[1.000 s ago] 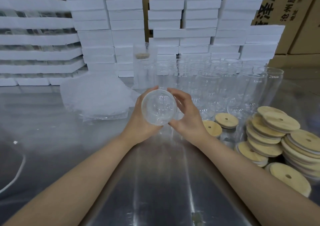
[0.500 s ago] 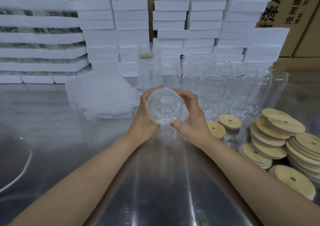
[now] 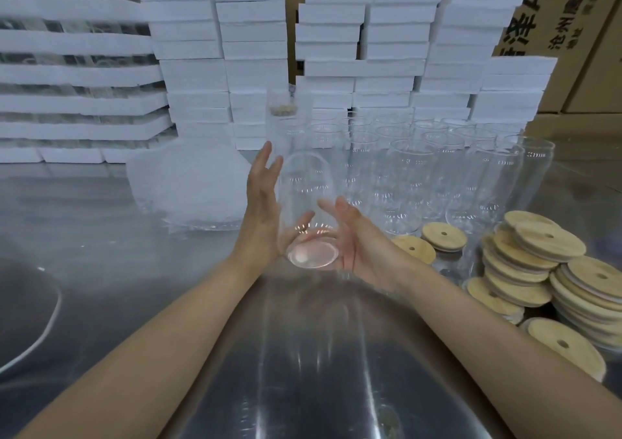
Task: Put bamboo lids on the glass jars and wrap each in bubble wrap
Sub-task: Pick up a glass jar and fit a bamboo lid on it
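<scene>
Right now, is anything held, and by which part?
A tilted glass jar, between both hands near its base: left hand flat along its side, right hand against the base.

I see a lidless glass jar [image 3: 308, 203] tilted, base toward me, above the counter [image 3: 134, 270] middle; bamboo lids [image 3: 548, 241] stacked at right edge.

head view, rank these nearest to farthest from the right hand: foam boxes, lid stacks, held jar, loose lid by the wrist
1. jar, touching the right hand, on its left side.
2. loose lid, lying just right of the wrist.
3. lid stacks, further out to the right.
4. foam boxes, stacked along the back.
</scene>
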`<action>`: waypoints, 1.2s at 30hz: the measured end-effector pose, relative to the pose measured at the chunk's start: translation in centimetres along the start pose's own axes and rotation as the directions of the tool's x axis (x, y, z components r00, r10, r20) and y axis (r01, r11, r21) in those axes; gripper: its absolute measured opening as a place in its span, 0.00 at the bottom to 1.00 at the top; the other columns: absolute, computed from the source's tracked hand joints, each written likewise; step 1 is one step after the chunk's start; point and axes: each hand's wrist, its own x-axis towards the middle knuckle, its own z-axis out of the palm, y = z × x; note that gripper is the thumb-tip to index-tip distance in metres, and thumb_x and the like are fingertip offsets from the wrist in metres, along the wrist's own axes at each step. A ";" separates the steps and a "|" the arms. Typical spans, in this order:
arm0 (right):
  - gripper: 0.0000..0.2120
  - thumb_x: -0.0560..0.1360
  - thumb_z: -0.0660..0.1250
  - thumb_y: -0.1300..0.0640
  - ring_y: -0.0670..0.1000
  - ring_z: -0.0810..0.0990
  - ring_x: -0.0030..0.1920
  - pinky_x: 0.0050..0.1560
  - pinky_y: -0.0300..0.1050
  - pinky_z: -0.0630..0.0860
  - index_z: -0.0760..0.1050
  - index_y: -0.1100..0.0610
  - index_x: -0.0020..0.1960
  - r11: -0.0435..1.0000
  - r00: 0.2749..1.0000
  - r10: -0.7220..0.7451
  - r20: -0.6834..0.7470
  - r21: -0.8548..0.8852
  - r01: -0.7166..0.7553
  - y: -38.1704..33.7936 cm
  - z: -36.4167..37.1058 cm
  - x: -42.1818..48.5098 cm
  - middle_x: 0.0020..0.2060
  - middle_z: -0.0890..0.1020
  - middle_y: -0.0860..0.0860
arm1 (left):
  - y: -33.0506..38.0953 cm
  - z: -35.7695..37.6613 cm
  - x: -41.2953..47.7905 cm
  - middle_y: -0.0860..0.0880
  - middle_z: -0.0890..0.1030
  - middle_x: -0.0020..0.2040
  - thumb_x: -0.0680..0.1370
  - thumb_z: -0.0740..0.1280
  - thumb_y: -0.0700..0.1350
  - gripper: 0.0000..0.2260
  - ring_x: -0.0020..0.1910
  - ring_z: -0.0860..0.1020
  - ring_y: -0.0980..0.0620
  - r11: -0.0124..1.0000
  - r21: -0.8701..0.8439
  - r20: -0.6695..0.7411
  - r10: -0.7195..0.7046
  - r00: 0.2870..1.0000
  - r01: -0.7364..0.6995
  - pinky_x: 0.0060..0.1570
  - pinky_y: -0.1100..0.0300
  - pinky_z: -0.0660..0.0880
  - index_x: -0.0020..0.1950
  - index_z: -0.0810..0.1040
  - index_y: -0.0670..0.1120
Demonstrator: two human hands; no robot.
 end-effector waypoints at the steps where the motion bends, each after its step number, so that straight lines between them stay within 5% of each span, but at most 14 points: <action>1: 0.29 0.66 0.70 0.31 0.56 0.83 0.54 0.51 0.47 0.82 0.82 0.49 0.58 0.999 0.998 0.018 0.063 0.034 -0.020 -0.2 -0.1 0.0 0.57 0.81 0.61 | 0.0 -0.2 0.0 0.42 0.52 0.76 0.72 0.74 0.49 0.41 0.77 0.54 0.42 0.998 0.009 0.012 0.056 0.998 -0.056 0.74 0.49 0.57 0.75 0.51 0.49; 4: 0.34 0.71 0.62 0.32 0.55 0.84 0.52 0.50 0.45 0.82 0.76 0.55 0.66 0.971 0.985 0.037 0.167 0.227 -0.075 -1.0 -0.5 0.0 0.59 0.81 0.59 | 0.2 -0.3 0.0 0.48 0.64 0.74 0.68 0.76 0.54 0.40 0.72 0.64 0.48 0.999 -0.046 0.129 -0.020 0.991 0.026 0.72 0.54 0.61 0.74 0.60 0.45; 7: 0.37 0.74 0.55 0.31 0.56 0.86 0.41 0.38 0.38 0.82 0.67 0.60 0.69 0.926 0.982 0.087 0.169 0.349 -0.142 -1.4 -0.8 -0.2 0.53 0.83 0.58 | 0.3 0.2 0.2 0.46 0.71 0.69 0.60 0.83 0.54 0.46 0.69 0.70 0.47 0.968 -0.128 0.257 -0.176 0.950 0.214 0.68 0.48 0.67 0.72 0.67 0.42; 10: 0.38 0.73 0.55 0.31 0.55 0.85 0.36 0.34 0.37 0.81 0.67 0.61 0.68 0.924 0.985 0.123 0.120 0.349 -0.157 -1.8 -0.9 -0.3 0.50 0.83 0.59 | 0.3 0.3 0.2 0.45 0.73 0.67 0.58 0.85 0.52 0.48 0.68 0.71 0.45 0.951 -0.169 0.260 -0.210 0.943 0.258 0.65 0.45 0.68 0.72 0.67 0.41; 15: 0.39 0.71 0.59 0.33 0.52 0.84 0.30 0.27 0.36 0.79 0.67 0.65 0.65 0.964 0.969 0.219 -0.110 0.176 -0.198 -1.1 -1.5 -0.1 0.34 0.82 0.61 | 2.1 0.4 -0.4 0.47 0.74 0.63 0.68 0.75 0.55 0.40 0.63 0.74 0.54 0.905 -0.305 0.128 -0.269 0.955 0.296 0.62 0.55 0.72 0.73 0.58 0.46; 17: 0.30 0.71 0.63 0.36 0.50 0.82 0.27 0.26 0.35 0.77 0.73 0.62 0.57 0.980 0.970 0.190 -0.153 0.093 -0.177 -0.9 -1.6 -0.1 0.31 0.82 0.59 | 3.1 0.5 -0.4 0.46 0.78 0.56 0.69 0.70 0.55 0.37 0.55 0.78 0.51 0.781 -0.492 0.141 -0.364 0.921 0.384 0.57 0.55 0.74 0.72 0.55 0.48; 21: 0.25 0.69 0.64 0.35 0.50 0.81 0.27 0.31 0.39 0.70 0.76 0.59 0.42 0.985 0.956 0.118 -0.267 -0.087 -0.146 -0.7 -1.4 0.2 0.30 0.82 0.56 | 4.2 0.8 0.6 0.45 0.83 0.42 0.68 0.66 0.58 0.29 0.40 0.82 0.49 0.266 -0.751 0.324 -0.649 0.688 0.605 0.44 0.57 0.79 0.66 0.64 0.51; 25: 0.12 0.81 0.61 0.51 0.51 0.81 0.26 0.24 0.38 0.64 0.72 0.57 0.43 0.933 0.859 -0.169 -0.484 -0.360 -0.019 -0.2 -1.6 0.6 0.31 0.81 0.54 | 4.0 0.4 0.8 0.38 0.84 0.41 0.67 0.66 0.63 0.32 0.36 0.82 0.46 -0.126 -0.755 0.560 -0.634 0.533 0.643 0.37 0.60 0.79 0.66 0.70 0.46; 26: 0.04 0.80 0.62 0.56 0.50 0.82 0.29 0.23 0.37 0.66 0.72 0.55 0.46 0.865 0.822 -0.308 -0.479 -0.500 0.033 -0.2 -1.6 0.5 0.35 0.80 0.53 | 3.9 0.2 0.7 0.37 0.84 0.42 0.68 0.64 0.65 0.33 0.37 0.82 0.46 -0.172 -0.728 0.613 -0.598 0.517 0.664 0.37 0.61 0.79 0.66 0.71 0.45; 27: 0.07 0.78 0.64 0.62 0.49 0.83 0.36 0.25 0.36 0.71 0.72 0.51 0.52 0.755 0.783 -0.454 -0.425 -0.650 0.086 -0.1 -1.6 0.5 0.42 0.80 0.50 | 3.7 -0.1 0.7 0.37 0.84 0.43 0.68 0.61 0.66 0.34 0.37 0.82 0.47 -0.203 -0.697 0.660 -0.558 0.504 0.688 0.37 0.61 0.79 0.65 0.72 0.44; 30: 0.33 0.72 0.68 0.69 0.48 0.72 0.64 0.58 0.31 0.71 0.63 0.50 0.72 0.238 0.663 -0.748 -0.047 -0.950 0.202 -0.1 -2.4 0.3 0.65 0.66 0.51 | 2.8 -1.4 0.8 0.37 0.83 0.43 0.68 0.58 0.69 0.36 0.36 0.82 0.47 -0.244 -0.594 0.772 -0.443 0.457 0.767 0.35 0.61 0.79 0.62 0.77 0.42; 33: 0.40 0.70 0.72 0.66 0.55 0.54 0.76 0.76 0.44 0.52 0.57 0.51 0.75 -0.226 0.617 -0.742 0.264 -0.964 0.141 -0.9 -3.0 0.3 0.74 0.56 0.52 | 2.1 -2.6 1.1 0.35 0.82 0.42 0.62 0.68 0.70 0.40 0.33 0.82 0.45 -0.240 -0.463 0.869 -0.311 0.384 0.853 0.34 0.60 0.79 0.59 0.80 0.39; 36: 0.37 0.70 0.74 0.61 0.57 0.55 0.77 0.77 0.57 0.51 0.60 0.52 0.73 -0.399 0.639 -0.646 0.418 -0.898 0.184 -1.3 -3.2 0.2 0.75 0.62 0.55 | 1.9 -3.3 1.3 0.32 0.82 0.44 0.56 0.73 0.72 0.47 0.34 0.82 0.42 -0.141 -0.336 0.932 -0.194 0.307 0.931 0.35 0.59 0.79 0.61 0.78 0.39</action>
